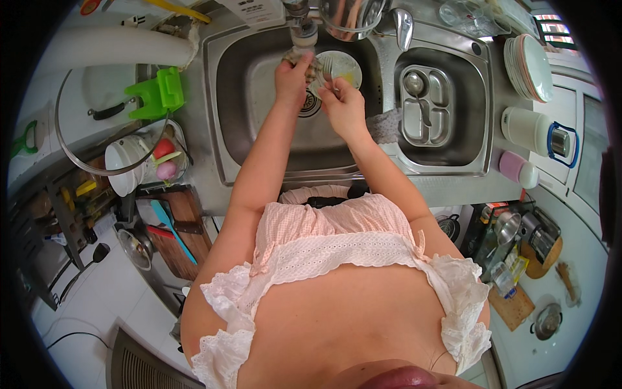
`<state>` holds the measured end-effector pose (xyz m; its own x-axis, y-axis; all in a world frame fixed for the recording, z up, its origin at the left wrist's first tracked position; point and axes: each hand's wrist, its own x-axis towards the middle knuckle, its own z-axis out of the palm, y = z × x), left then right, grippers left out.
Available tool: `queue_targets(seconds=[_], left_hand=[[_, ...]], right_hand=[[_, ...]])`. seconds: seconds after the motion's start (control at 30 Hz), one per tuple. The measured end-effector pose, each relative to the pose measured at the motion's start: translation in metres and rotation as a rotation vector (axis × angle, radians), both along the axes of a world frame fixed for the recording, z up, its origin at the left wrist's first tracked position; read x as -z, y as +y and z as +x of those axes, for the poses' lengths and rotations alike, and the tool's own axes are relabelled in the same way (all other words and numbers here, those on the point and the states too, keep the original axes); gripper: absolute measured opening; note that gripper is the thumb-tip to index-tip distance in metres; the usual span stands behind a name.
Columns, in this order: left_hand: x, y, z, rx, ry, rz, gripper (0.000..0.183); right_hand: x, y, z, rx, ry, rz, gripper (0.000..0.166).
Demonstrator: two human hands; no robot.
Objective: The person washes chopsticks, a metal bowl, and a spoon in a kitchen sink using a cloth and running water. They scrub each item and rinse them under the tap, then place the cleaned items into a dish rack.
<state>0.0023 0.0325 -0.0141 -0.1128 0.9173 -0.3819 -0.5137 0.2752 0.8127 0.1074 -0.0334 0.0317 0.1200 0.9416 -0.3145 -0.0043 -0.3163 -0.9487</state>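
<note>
Over the large left basin of a steel sink [252, 141], my left hand [293, 80] grips a checked cloth [293, 57] just below the faucet [304, 36]. My right hand [344, 104] holds a metal fork [327, 69], its tines pointing up and close to the cloth. Behind the fork a white plate [351, 68] with a yellow smear lies in the basin. The drain [309, 106] shows between my wrists. In the smaller right basin stands a steel divided tray [414, 133] with a metal spoon [422, 99] on it.
A clear container with utensils [351, 22] stands behind the sink. To the right are stacked plates [534, 68], a white jug [525, 129] and a pink bottle [514, 165]. At left are a green holder [158, 97], bowls [124, 167] and a wooden cutting board [177, 214].
</note>
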Motion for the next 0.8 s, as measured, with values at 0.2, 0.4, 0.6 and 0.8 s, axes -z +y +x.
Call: queue_targets(seconds=[0.2, 0.4, 0.6, 0.8], left_hand=[[-0.024, 0.001, -0.011, -0.045, 0.28, -0.074, 0.012], [-0.007, -0.018, -0.004, 0.106, 0.022, 0.122, 0.019], [-0.007, -0.015, 0.0, 0.129, 0.36, 0.098, 0.012], [-0.008, -0.005, 0.01, 0.026, 0.329, -0.04, 0.011]], right_hand=[[0.0, -0.018, 0.008, 0.117, 0.229, -0.087, 0.005], [0.0, 0.011, 0.002, 0.151, 0.455, -0.107, 0.007], [0.006, 0.017, -0.002, 0.04, 0.392, -0.12, 0.007], [0.003, 0.01, 0.001, -0.002, 0.235, -0.138, 0.008]])
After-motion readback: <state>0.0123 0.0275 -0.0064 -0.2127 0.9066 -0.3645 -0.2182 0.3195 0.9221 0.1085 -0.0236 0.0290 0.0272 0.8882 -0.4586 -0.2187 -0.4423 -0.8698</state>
